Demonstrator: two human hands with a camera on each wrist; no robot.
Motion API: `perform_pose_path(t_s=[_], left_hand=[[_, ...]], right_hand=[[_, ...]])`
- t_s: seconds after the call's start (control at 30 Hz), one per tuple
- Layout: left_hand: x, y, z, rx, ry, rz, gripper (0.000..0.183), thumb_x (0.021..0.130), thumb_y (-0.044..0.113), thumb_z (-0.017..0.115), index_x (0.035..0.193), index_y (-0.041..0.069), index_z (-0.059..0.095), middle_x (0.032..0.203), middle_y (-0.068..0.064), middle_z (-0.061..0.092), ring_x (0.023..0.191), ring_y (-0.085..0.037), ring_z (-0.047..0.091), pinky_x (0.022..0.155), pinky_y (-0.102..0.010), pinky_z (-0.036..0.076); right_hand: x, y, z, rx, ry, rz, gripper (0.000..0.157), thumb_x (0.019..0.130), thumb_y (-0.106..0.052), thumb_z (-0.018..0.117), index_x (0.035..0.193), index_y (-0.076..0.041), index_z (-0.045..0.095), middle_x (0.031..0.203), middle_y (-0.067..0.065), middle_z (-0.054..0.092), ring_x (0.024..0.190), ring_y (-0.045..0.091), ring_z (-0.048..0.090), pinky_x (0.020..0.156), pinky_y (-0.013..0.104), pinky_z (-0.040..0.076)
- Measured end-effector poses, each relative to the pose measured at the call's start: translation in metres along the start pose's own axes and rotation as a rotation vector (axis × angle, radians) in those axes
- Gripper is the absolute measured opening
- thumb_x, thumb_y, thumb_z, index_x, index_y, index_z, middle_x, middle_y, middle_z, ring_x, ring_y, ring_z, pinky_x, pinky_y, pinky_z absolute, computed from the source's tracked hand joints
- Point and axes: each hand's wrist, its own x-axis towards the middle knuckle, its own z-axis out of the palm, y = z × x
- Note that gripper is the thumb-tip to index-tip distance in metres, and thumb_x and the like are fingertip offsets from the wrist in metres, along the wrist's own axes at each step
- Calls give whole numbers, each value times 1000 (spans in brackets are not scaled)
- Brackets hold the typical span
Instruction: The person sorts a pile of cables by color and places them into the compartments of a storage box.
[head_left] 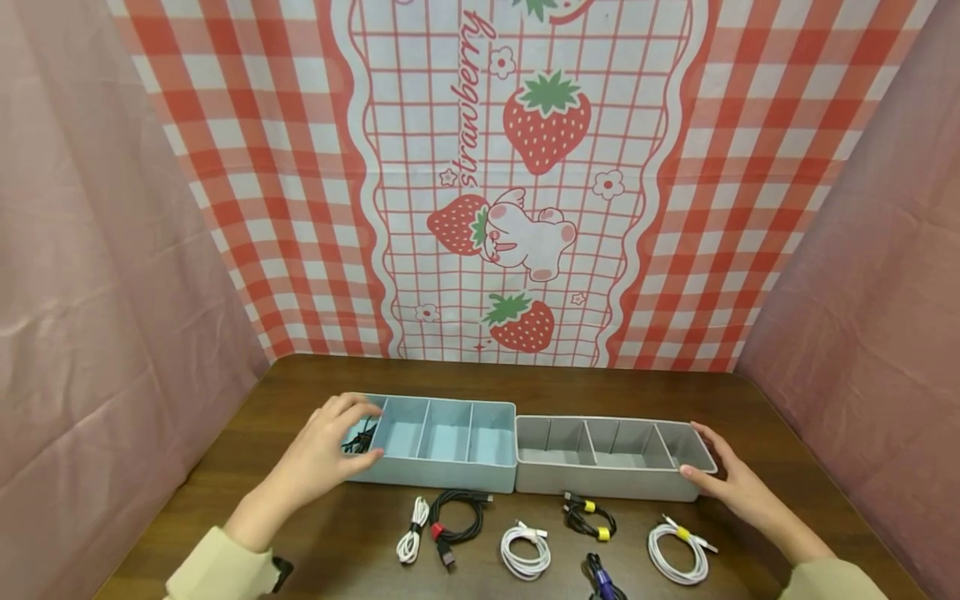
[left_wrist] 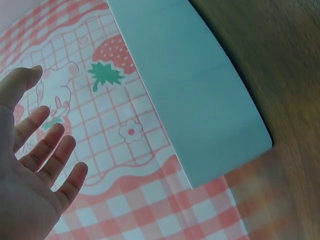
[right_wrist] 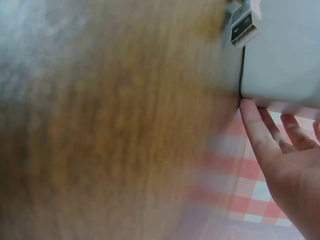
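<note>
In the head view my left hand (head_left: 322,446) hovers with spread, bent fingers at the left end of a light blue divided box (head_left: 450,473). Black cable (head_left: 362,439) lies in that box's leftmost compartment. The left wrist view shows the same hand (left_wrist: 37,165) apart from the blue wall, with nothing in it. My right hand (head_left: 723,475) is at the right end of a grey divided box (head_left: 607,481), thumb by the front rim and fingers by the far corner. Fairly straight fingers (right_wrist: 260,132) touch its end wall in the right wrist view.
Both boxes stand end to end on the brown table (head_left: 300,533). In front lie a tied white cable (head_left: 412,531), a black cable with red tie (head_left: 477,521), white coils (head_left: 504,554) (head_left: 652,554), a black yellow-tied cable (head_left: 576,521) and a purple-tied one (head_left: 602,577).
</note>
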Motion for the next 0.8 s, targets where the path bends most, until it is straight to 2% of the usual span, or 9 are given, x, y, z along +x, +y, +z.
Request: perform_pose_path(t_s=[0.23, 0.4, 0.6, 0.8], left_hand=[[-2, 10, 4, -21, 21, 25, 46, 69, 25, 84, 109, 16, 63, 111, 1, 55, 103, -18, 53, 81, -45, 43], [-3, 18, 8, -31, 12, 37, 47, 69, 26, 83, 110, 16, 63, 114, 0, 55, 105, -19, 53, 87, -46, 44], [-4, 26, 15, -42, 25, 78, 49, 68, 28, 83, 111, 16, 63, 113, 2, 56, 105, -17, 53, 88, -44, 46], [-6, 34, 23, -50, 9, 102, 50, 69, 29, 83, 113, 18, 61, 113, 2, 56, 107, -18, 54, 90, -53, 43]], right_hand=[[0, -1, 0, 14, -5, 5, 74, 93, -20, 59, 149, -5, 13, 135, 30, 32, 101, -9, 41, 71, 30, 53], [0, -1, 0, 11, -7, 12, 74, 93, -21, 59, 149, -6, 13, 137, 30, 30, 102, -12, 37, 73, 32, 53], [0, -1, 0, 13, -7, 17, 74, 93, -21, 59, 149, -6, 13, 138, 30, 29, 102, -13, 36, 73, 32, 53], [0, -1, 0, 16, -6, 11, 74, 93, -20, 59, 149, -5, 13, 137, 30, 30, 101, -10, 39, 72, 33, 53]])
